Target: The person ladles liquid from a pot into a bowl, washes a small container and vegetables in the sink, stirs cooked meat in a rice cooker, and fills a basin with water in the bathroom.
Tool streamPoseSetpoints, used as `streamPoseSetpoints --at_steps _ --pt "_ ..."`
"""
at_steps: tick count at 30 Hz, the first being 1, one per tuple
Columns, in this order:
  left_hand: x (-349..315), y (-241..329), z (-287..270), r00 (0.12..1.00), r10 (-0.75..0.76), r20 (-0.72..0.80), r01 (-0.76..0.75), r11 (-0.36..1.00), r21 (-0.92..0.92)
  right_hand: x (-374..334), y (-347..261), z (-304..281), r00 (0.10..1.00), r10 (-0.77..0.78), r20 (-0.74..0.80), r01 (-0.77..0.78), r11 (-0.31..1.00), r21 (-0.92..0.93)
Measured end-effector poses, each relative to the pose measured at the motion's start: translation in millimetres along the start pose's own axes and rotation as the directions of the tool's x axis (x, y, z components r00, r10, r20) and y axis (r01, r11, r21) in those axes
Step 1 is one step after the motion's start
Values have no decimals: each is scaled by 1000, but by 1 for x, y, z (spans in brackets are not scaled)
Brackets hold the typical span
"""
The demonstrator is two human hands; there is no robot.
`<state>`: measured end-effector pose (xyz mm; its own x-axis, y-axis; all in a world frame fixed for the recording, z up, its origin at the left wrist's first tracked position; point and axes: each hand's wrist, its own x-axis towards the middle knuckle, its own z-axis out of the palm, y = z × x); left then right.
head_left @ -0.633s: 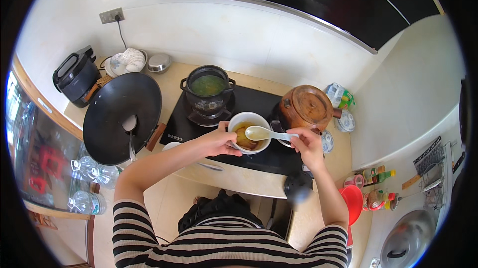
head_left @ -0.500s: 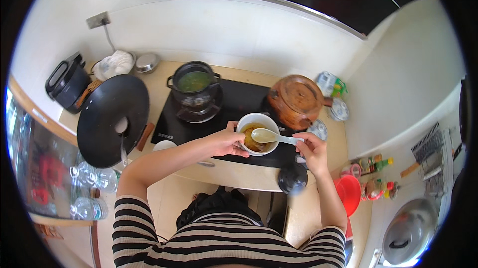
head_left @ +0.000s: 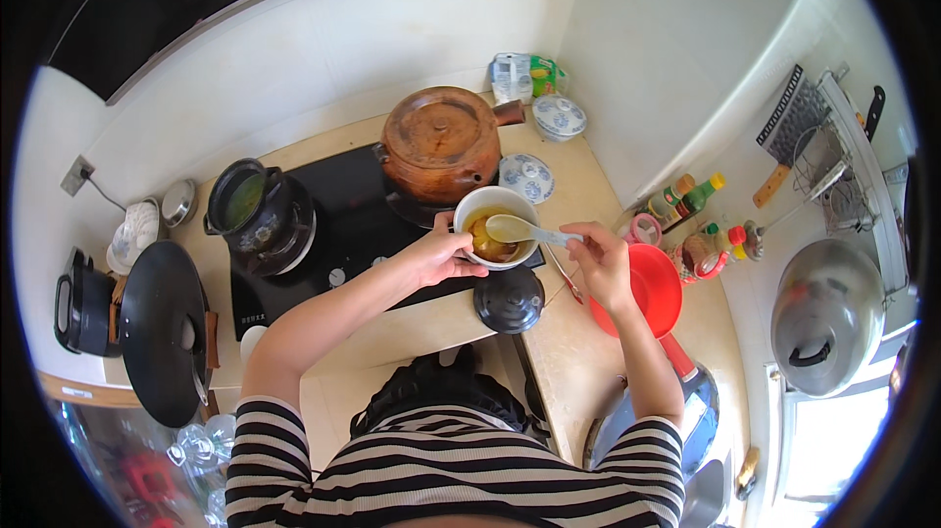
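A white bowl (head_left: 487,197) with yellowish-brown liquid and pieces in it is held up by my left hand (head_left: 441,255), whose fingers close on its left rim. Between the fingers of my right hand (head_left: 600,258) is the handle of a pale soup spoon (head_left: 524,230); its scoop lies inside the bowl, over the liquid. The bowl hangs above the hob's front right corner. Just behind it stands a brown lidded clay pot (head_left: 441,141) with a side handle. Under the bowl, on the counter edge, rests a black pot lid (head_left: 509,300).
A black pot (head_left: 277,219) with greenish liquid stands on the black hob (head_left: 343,195). A wok (head_left: 157,332) leans at the left. Patterned lidded bowls (head_left: 559,119), a red dipper (head_left: 655,293) and sauce bottles (head_left: 698,193) sit on the right. A large metal lid (head_left: 828,317) hangs there.
My view has swung to the right, bringing the red dipper and right counter further in. Both hands still hold the bowl and the soup spoon, now nearer the black pot lid.
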<state>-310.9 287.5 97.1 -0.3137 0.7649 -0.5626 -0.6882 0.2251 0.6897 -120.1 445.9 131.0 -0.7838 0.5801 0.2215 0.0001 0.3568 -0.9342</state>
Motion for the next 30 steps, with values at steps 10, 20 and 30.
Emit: streamPoseSetpoints --at_steps 10,20,30 --pt "35 -2 29 1000 -20 -2 20 1000 23 6 24 -19 994 91 -64 -86 993 80" --pt "120 -19 75 1000 -11 -15 10 996 -89 -2 40 -53 950 -171 -263 50 910 -412" --pt "233 -67 138 985 12 -174 -52 972 -230 -40 52 -93 972 -75 -224 -22 916 -401"
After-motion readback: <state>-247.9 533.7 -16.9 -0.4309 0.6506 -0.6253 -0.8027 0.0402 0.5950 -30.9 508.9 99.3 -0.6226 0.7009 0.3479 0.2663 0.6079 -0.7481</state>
